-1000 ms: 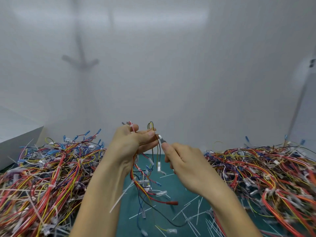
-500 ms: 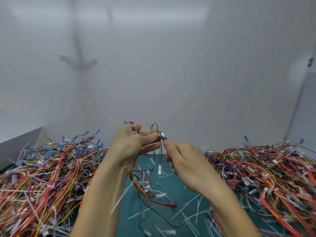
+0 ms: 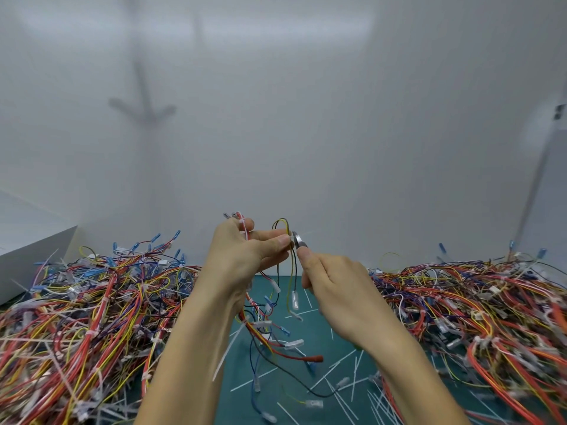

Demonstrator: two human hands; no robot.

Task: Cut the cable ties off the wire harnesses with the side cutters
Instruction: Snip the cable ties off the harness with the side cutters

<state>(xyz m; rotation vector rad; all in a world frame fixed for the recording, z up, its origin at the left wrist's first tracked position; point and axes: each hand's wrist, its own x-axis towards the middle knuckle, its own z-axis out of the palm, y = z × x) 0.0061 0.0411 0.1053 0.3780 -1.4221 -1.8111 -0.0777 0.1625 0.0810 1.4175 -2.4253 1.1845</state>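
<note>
The left hand (image 3: 245, 256) pinches a thin multicoloured wire harness (image 3: 257, 331) aloft, likely so the right hand (image 3: 337, 292), fingers clamped round steel-tipped side cutters (image 3: 297, 239) (handles hidden), can reach it.

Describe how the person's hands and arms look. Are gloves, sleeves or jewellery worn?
The left hand and the right hand are bare, with no gloves. No ring, watch or bracelet shows on either. The left forearm and the right forearm are uncovered down to the bottom edge of the picture, so no sleeve is in view. Fingernails look short and unpainted.
</note>
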